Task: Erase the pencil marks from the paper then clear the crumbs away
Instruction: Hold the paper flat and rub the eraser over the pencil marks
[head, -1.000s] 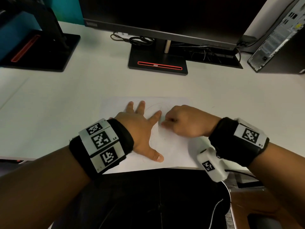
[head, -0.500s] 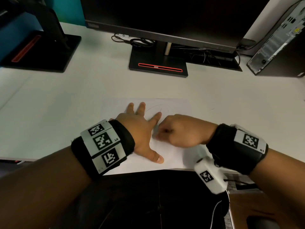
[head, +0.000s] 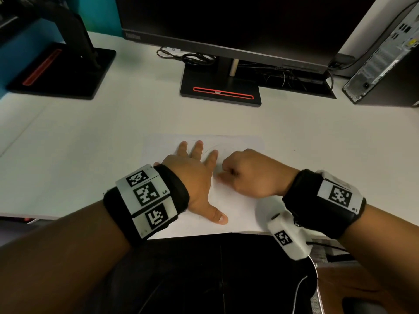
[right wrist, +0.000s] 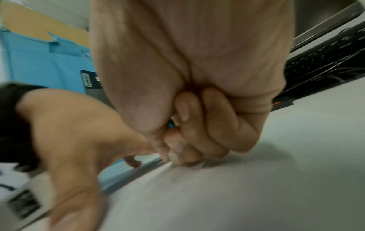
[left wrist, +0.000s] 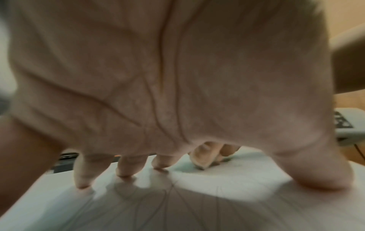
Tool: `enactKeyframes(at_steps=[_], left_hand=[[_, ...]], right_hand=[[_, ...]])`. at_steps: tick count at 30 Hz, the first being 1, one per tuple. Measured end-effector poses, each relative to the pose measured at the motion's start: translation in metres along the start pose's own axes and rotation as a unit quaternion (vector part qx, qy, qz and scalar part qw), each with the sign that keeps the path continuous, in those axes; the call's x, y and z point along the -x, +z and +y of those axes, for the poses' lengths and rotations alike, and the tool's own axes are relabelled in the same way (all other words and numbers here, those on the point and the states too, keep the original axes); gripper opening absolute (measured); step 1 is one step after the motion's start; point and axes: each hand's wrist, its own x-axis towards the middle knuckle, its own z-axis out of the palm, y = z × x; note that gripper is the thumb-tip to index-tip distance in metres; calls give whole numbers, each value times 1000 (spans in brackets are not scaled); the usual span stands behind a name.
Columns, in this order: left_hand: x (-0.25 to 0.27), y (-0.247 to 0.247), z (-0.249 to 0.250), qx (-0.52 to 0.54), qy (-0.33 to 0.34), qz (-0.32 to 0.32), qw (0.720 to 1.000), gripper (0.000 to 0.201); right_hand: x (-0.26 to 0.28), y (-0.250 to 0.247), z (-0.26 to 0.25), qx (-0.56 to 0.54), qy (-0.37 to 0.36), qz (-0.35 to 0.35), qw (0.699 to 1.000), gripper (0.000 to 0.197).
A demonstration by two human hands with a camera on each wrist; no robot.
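White paper [head: 240,207] under both hands' grip.

head view: high, facing forward and down over the surface [head: 90,155]. left wrist view: very near, under the palm, along the fingers. right wrist view: very near, tilted. all share the paper [head: 238,207].

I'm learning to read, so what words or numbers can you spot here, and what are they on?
"Lenovo": on the dark box behind the left hand, printed sideways.
"L4": on the left wristband, beside its square code tags.
Monitor logo: blurred, unreadable.
Small mark on the right wristband: too small to read.
Yellow sticker on the computer tower: too small to read.
Paper: faint pencil lines, no words.
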Motion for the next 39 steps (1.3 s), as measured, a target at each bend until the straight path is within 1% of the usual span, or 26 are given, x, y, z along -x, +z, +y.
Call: enactKeyframes(at_steps=[2,3,4,7,9,11,13,14,16,18,19,21,23,26,27,28,30,32,35,37,39], left_hand=[[1,-1,1,-10,-6,-3,1000,149],[1,-2,1,-13,-8,-3,1000,150],[1,-2,2,-16,-9,-2,1000,150],[2,-2,1,-15,-12,0,1000,151],[2,-2,1,-13,-13,-1,1000,152],[2,-1,2,-16,-12,4,1000,152],[2,-1,2,-18,-13,7,1000,152],[2,0,1,-17,-14,7,1000,152],[2,-1,2,-14,-15,6,1000,153],[2,-1,1,-12,-16,6,1000,153],[2,-1,1,-11,-15,5,1000,153],[1,-1,2,-11,-13,4,1000,153],[1,-1,2,-13,-14,3,1000,152],[2,-2,2,-13,-16,-1,1000,153],[2,-2,2,-13,-15,-2,1000,153],[2,-1,2,-12,-15,-2,1000,153],[3,-1,2,-9,-13,-1,1000,152],[3,-2,2,-9,-13,-1,1000,152],[3,-2,2,-8,-14,-3,1000,153],[3,-2,1,-8,-13,-3,1000,153],[3,-2,1,-5,-11,-4,1000,152]], right_hand=[[5,5,-9,-8,-17,-41,999,41],[5,4,-10,-10,-16,-50,999,42],[3,1,-7,-6,-7,-47,999,43],[-6,-8,5,8,31,-4,999,46],[-6,-5,4,13,16,3,1000,44],[-2,0,-3,4,-9,-34,999,44],[-1,-1,-2,-7,-3,-59,998,45],[-4,-5,4,-3,11,-48,999,46],[-10,-13,17,-3,52,-1,999,48],[-12,-15,21,-4,65,25,998,48],[-12,-13,19,1,57,19,998,48],[-9,-6,10,3,32,-15,999,47],[-10,-7,9,-12,30,-30,999,47],[-17,-17,21,-25,70,14,997,49],[-18,-17,22,-17,72,25,997,49],[-17,-15,20,-6,63,23,998,49],[-15,-9,12,13,34,-6,999,48],[-16,-8,11,0,32,-26,999,48],[-21,-19,23,-29,74,13,997,49],[-21,-17,22,-8,64,24,998,49],[-20,-9,15,17,34,2,999,48]])
